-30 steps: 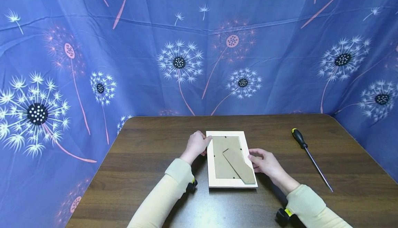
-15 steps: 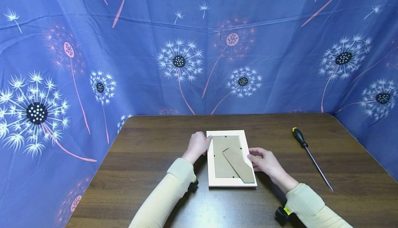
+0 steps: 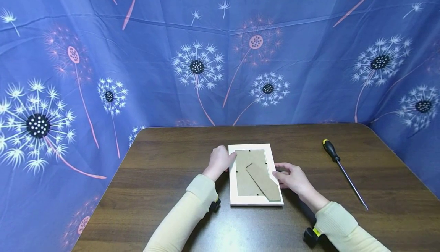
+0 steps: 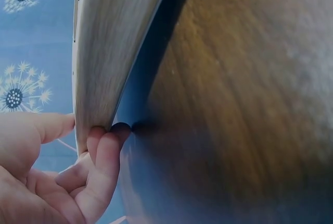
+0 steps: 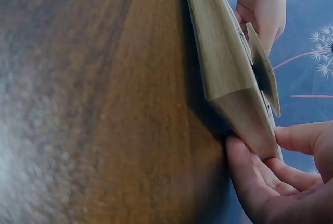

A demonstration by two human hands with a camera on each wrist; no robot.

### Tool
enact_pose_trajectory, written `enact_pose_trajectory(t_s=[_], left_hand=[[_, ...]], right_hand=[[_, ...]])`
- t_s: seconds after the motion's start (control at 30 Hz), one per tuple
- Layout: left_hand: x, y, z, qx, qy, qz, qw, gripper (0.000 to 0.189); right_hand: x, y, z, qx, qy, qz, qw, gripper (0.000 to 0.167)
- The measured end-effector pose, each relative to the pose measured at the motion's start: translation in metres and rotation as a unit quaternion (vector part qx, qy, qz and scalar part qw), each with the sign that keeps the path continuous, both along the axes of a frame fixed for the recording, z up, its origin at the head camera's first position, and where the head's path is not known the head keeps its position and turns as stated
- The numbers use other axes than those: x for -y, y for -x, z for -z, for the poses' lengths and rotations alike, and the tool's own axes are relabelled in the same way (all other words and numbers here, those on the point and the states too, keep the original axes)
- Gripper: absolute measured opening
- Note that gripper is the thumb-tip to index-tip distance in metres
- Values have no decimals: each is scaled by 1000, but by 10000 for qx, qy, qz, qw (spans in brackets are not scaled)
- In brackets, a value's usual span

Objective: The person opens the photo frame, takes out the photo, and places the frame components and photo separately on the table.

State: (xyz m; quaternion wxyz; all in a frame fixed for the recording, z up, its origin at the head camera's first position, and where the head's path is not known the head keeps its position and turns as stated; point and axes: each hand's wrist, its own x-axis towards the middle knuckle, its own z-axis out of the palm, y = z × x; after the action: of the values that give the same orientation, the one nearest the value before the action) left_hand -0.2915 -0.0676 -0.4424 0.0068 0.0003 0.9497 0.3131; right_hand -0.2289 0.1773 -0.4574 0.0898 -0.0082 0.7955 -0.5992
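A white photo frame (image 3: pixel 233 193) lies back side up at mid-table, its beige backing board (image 3: pixel 243 185) and slanting easel leg (image 3: pixel 266 187) showing. At its upper left edge my left hand (image 3: pixel 219 161) pinches it, thumb on the back face. In the left wrist view, the curled fingers of the left hand (image 4: pixel 78 182) reach under the frame's wooden side (image 4: pixel 112 41). My right hand (image 3: pixel 292 178) grips the right edge. The right wrist view has the right hand (image 5: pixel 286 174) with its thumb above and fingers beneath the frame's side (image 5: pixel 223 52). A dark gap shows between frame and tabletop.
A screwdriver (image 3: pixel 347 177) with a black and yellow handle lies on the brown wooden table (image 3: pixel 154 175), to the right of my right hand. Behind the table hangs a blue cloth (image 3: pixel 154 72) with dandelion prints.
The head view has shifted slightly. My left thumb has slid a little further onto the frame's back; both hands keep their hold and the frame stays nearly still.
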Motion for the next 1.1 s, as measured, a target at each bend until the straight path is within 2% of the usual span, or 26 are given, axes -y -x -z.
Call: enact_pose_trajectory(t_s=[0.23, 0.37, 0.53, 0.77, 1.1], left_hand=[[-3, -2, -1, -52, -77, -175, 9998, 43], [-4, -3, -2, -54, -92, -211, 9997, 42], [-4, -3, -3, 22, -150, -211, 9997, 40], [-5, -1, -2, -20, 25, -176, 9998, 43], [-6, 0, 1, -116, -14, -268, 9996, 40]], right_hand=[[1, -2, -3, -355, -898, 15, 9953, 47], [2, -1, -4, -431, -1210, 9, 9917, 46], [2, -1, -6, -472, -1181, 3, 9919, 44], [2, -1, -7, -417, -1182, 85, 9921, 43], [3, 0, -6, -411, -1358, 118, 9898, 41]])
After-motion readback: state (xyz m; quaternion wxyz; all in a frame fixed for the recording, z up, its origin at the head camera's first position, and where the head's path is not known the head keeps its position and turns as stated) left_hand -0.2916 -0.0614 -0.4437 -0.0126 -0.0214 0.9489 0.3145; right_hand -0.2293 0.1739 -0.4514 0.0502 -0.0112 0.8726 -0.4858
